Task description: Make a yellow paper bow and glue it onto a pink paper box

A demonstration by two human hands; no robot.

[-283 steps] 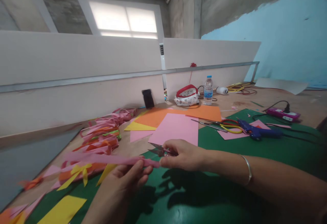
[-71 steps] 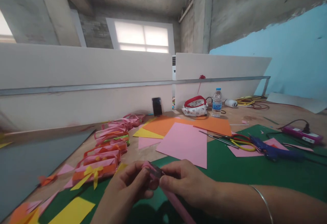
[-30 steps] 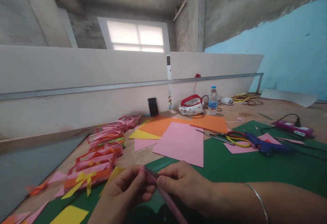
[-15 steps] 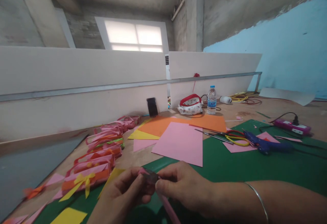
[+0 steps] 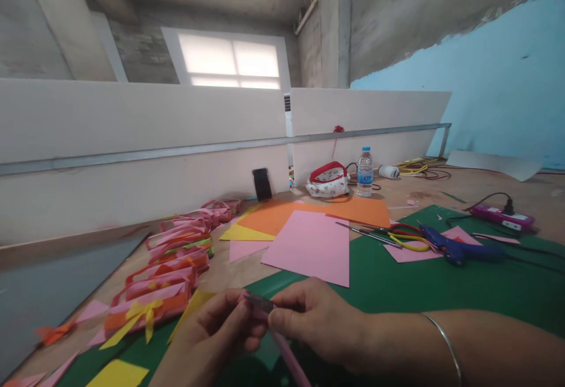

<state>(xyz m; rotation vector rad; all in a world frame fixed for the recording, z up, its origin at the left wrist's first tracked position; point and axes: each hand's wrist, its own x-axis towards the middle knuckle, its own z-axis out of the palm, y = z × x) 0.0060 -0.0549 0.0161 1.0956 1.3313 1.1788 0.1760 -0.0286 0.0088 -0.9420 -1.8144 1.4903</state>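
Note:
My left hand [image 5: 220, 328] is closed in a pinch on one end of a pink paper strip [image 5: 289, 356], low in the middle of the view. Between the fingers of my right hand [image 5: 322, 322] is a small dark grey flat piece [image 5: 259, 302] with a dull sheen; its kind I cannot make out. The grey piece lies against the pink end at my left fingertips. From under my right thumb the strip runs down to the bottom edge. Both hands are above a green cutting mat [image 5: 388, 293], fingertips close together.
Pink paper [image 5: 309, 249] and orange paper [image 5: 276, 216] lie ahead. Finished pink-and-orange paper bags [image 5: 176, 275] line the left. Scissors [image 5: 410, 240], a blue glue gun [image 5: 459, 249] and a purple power strip [image 5: 503, 217] lie right. Behind stand a phone [image 5: 262, 184], a pouch [image 5: 327, 182] and a water bottle [image 5: 365, 174].
The grey piece has turned slightly and looks thinner at my fingertips. Both hands stay in nearly the same place, and the view has shifted a little.

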